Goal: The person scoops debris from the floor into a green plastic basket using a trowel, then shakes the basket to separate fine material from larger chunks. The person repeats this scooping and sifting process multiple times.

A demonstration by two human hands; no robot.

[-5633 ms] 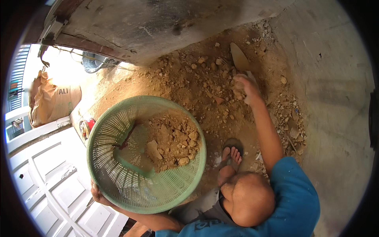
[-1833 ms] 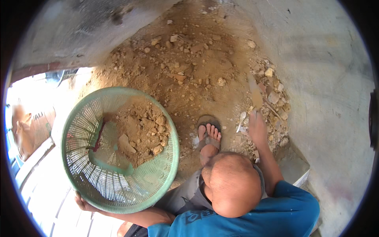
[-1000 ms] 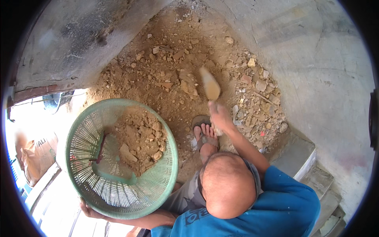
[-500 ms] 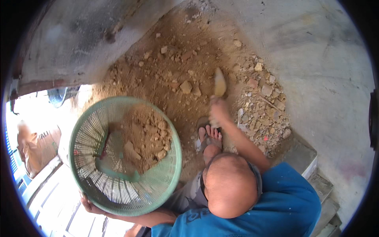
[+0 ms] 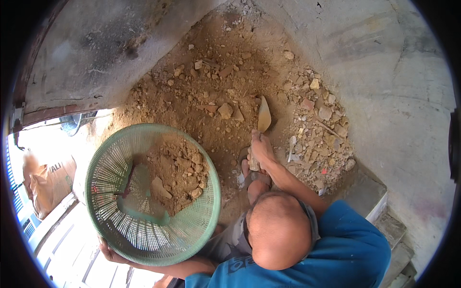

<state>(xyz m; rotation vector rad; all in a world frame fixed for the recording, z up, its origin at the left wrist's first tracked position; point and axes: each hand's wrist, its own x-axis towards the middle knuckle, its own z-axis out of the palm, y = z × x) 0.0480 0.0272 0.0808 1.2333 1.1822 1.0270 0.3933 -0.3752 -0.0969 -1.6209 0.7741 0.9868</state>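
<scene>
The dusty floor (image 5: 282,106) carries loose brown soil (image 5: 192,98) and stones (image 5: 225,111) at upper centre, rubble (image 5: 329,140) right of centre.

A short run of dark capital letters stood on the upper part of the brown sack (image 5: 50,185) at the far left, upright enough to make out, with the wrinkled side of the sack next to it. A second piece of dark lettering stood on the front of the blue shirt (image 5: 343,240), near the lower edge of the view, where its characters, foreshortened and bent by the cloth, could be made out only in part.
</scene>
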